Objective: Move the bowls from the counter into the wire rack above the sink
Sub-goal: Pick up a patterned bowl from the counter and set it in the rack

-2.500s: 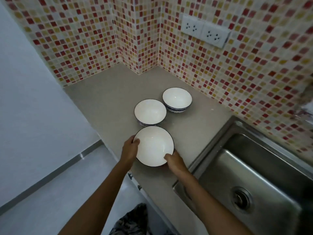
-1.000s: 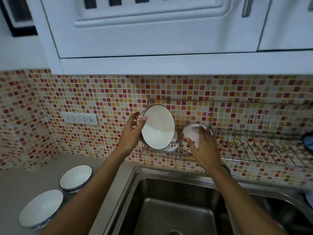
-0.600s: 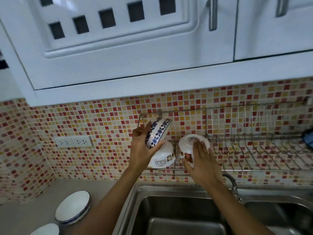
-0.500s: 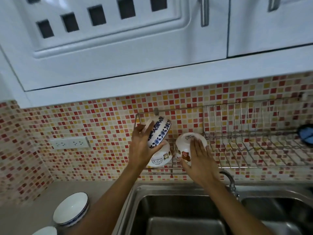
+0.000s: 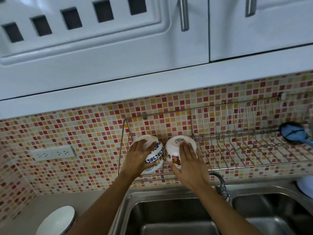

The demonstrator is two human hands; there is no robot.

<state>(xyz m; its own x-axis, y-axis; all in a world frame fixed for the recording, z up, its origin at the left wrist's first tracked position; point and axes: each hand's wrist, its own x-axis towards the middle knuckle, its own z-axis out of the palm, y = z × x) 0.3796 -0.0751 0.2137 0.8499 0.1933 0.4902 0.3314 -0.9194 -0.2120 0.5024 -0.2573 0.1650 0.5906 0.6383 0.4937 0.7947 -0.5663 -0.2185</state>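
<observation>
My left hand (image 5: pixel 138 156) grips a white bowl with a blue flower pattern (image 5: pixel 155 150), turned upside down at the left end of the wire rack (image 5: pixel 237 160). It sits on top of another upturned white bowl (image 5: pixel 152 167). My right hand (image 5: pixel 188 163) lies flat with spread fingers against a white bowl with a bear print (image 5: pixel 176 150) standing beside them in the rack. One white bowl with a dark rim (image 5: pixel 55 222) is on the grey counter (image 5: pixel 25 211) at the lower left.
A steel double sink (image 5: pixel 169 216) lies under the rack, with a tap (image 5: pixel 220 182) behind my right arm. White cupboards (image 5: pixel 118 39) hang close above. A blue utensil (image 5: pixel 294 134) rests at the rack's right end. A wall socket (image 5: pixel 52 152) is at the left.
I carried the blue-patterned bowl from the counter to the rack, flipped it over and lowered it onto the bowl at the rack's left end. My right hand stayed on the bear-print bowl.
</observation>
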